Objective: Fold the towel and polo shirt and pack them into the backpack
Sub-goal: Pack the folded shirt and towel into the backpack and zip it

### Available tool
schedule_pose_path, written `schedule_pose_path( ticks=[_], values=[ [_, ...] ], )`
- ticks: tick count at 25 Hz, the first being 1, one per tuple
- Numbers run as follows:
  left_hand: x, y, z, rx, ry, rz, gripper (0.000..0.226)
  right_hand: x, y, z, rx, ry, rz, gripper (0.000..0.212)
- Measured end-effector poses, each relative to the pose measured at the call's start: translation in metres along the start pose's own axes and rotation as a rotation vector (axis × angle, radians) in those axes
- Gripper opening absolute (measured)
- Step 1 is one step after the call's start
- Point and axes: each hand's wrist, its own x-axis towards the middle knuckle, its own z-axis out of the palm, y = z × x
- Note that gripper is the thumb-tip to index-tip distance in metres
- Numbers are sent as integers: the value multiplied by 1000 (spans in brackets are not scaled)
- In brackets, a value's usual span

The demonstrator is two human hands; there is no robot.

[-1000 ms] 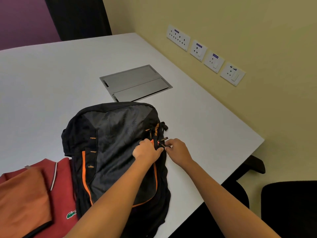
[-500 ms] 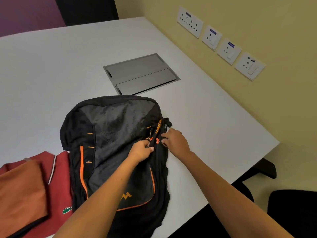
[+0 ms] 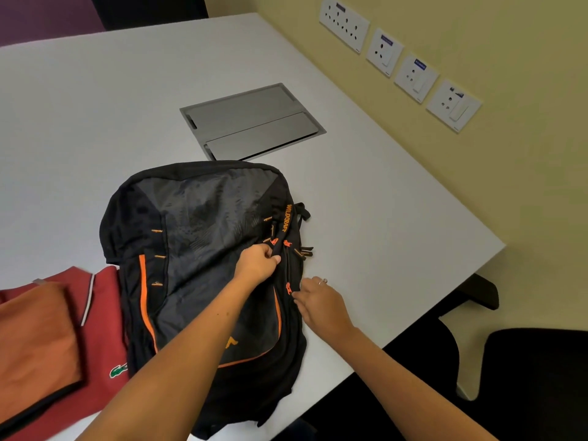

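A black and grey backpack (image 3: pixel 194 230) with orange trim lies flat on the white table (image 3: pixel 95 106). My left hand (image 3: pixel 257 264) pinches the fabric at its right side, beside the zip line. My right hand (image 3: pixel 319 302) is lower along that same edge, fingertips closed on an orange zip pull (image 3: pixel 289 288). At the left edge lies a folded red polo shirt (image 3: pixel 105 316) with a green logo. A folded orange towel (image 3: pixel 35 338) rests on top of it.
A grey metal cable hatch (image 3: pixel 251 122) is set into the table beyond the backpack. Wall sockets (image 3: pixel 397 62) line the yellow wall on the right. Black chairs (image 3: pixel 534 377) stand past the table's near right edge.
My right hand has slid down the backpack's right edge toward me with the zip pull. My left hand has stayed pinching the fabric near the top.
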Motion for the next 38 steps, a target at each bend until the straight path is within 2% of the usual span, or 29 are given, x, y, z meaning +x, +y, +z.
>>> schedule_pose_path(
  ticks=[4, 8, 11, 13, 15, 17, 20, 22, 23, 25, 28, 30, 32, 34, 38],
  values=[
    [-7, -2, 6, -4, 31, 7, 14, -42, -12, 9, 57, -15, 47, 8],
    [-17, -3, 7, -105, 4, 21, 10, -60, -21, 13, 85, -21, 88, 10],
    [-44, -1, 8, -62, -6, 106, 21, -64, -12, 12, 132, 9, 130, 12],
    [-76, -7, 19, 40, -7, 148, 26, -67, -8, 9, 275, -28, 255, 15],
    [-137, -42, 27, 118, -164, 134, 41, -89, -49, 6, 380, -58, 330, 15],
    [-147, -42, 46, 42, -273, 59, 49, -87, -46, 2, 471, -71, 367, 10],
    [-141, -35, 51, -128, -239, -44, 43, -73, -37, -16, 592, -237, 396, 17],
    [-140, -34, 51, -258, -215, -73, 34, -59, -30, -29, 699, -343, 506, 17],
    [-143, -37, 53, -283, -207, -59, 30, -52, -30, -32, 746, -344, 591, 15],
    [-150, -44, 58, -257, -188, 4, 25, -37, -39, -30, 758, -294, 729, 17],
    [-153, -50, 63, -147, -184, 101, 29, -14, -52, -14, 457, -259, 722, 42],
    [-155, -53, 62, -99, -159, 153, 30, -5, -56, -2, 335, -233, 730, 36],
    [-154, -57, 58, -77, -135, 176, 32, -1, -54, 4, 356, -203, 774, 29],
    [-154, -61, 52, -59, -140, 193, 34, -2, -53, 5, 440, -165, 824, 31],
    [-163, -64, 44, 9, -167, 245, 37, -6, -50, 2, 639, -1, 967, 28]
  ],
)
